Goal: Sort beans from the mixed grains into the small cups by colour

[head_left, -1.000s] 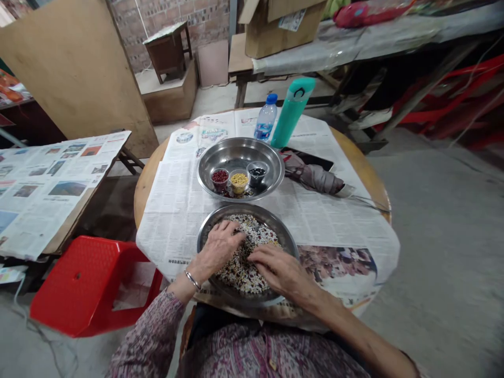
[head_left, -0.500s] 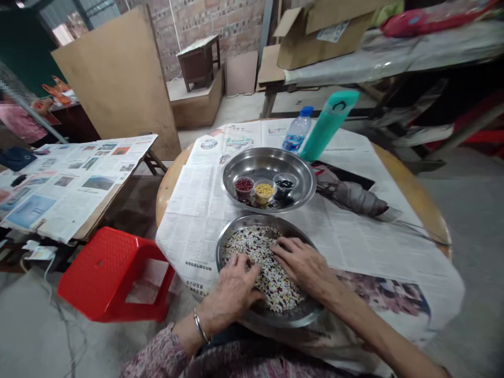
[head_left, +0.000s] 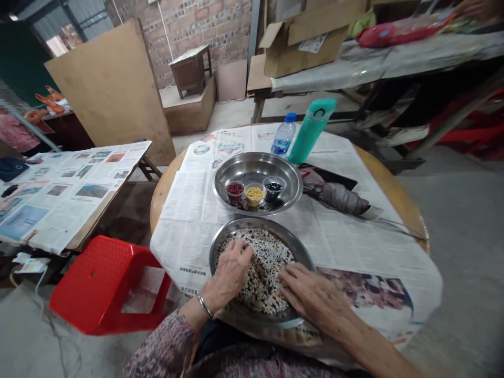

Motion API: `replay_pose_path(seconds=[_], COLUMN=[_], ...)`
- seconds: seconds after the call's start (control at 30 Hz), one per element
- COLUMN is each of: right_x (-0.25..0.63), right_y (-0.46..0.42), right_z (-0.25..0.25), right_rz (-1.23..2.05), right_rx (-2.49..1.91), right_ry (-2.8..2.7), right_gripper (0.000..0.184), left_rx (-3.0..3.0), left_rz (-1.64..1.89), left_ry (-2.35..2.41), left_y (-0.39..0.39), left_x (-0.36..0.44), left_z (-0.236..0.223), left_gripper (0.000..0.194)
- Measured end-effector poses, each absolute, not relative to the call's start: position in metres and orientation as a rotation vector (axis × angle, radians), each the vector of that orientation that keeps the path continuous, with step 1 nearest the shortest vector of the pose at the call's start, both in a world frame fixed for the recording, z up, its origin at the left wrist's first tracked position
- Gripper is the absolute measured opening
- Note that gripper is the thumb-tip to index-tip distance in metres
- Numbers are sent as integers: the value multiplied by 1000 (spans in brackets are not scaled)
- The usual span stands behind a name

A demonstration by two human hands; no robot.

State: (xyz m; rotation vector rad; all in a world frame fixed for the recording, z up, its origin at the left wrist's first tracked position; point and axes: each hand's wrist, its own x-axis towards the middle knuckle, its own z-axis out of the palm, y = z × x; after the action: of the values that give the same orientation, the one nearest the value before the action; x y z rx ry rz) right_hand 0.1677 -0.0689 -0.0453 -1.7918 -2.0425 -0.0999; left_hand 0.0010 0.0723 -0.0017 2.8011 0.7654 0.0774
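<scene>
A steel pan [head_left: 299, 245] full of mixed beans [head_left: 270, 257] sits at the near edge of a round table covered with newspaper [head_left: 189, 199]. My left hand [head_left: 230, 273] rests on the beans at the pan's left side, fingers curled into the heap. My right hand [head_left: 313, 294] lies flat on the beans at the right side, fingers stretched out. Behind it stands a second steel pan [head_left: 287, 173] holding three small cups: red beans [head_left: 235, 190], yellow beans [head_left: 254, 194] and black beans [head_left: 273, 187].
A water bottle [head_left: 283, 135] and a teal flask [head_left: 311, 131] stand at the table's back. A folded grey umbrella [head_left: 338, 197] lies to the right. A red plastic stool [head_left: 106, 283] stands left of the table, beside another newspaper-covered table [head_left: 59, 189].
My left hand slid up onto the beans at the pan's left side. My right hand drew back toward the pan's near right rim. The camera view shifted slightly.
</scene>
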Motion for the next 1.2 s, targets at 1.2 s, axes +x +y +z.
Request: replay_pose_path(seconds=[1.2], right_x=[157], right_y=[-59], right_z=[-52], right_rz=[-83], right_rx=[-1752], right_ry=[-1503], right_gripper=[13], left_rx=[2883], left_rz=[-101], left_ry=[811], left_y=[74], left_x=[-10], left_z=[5], left_gripper=[23])
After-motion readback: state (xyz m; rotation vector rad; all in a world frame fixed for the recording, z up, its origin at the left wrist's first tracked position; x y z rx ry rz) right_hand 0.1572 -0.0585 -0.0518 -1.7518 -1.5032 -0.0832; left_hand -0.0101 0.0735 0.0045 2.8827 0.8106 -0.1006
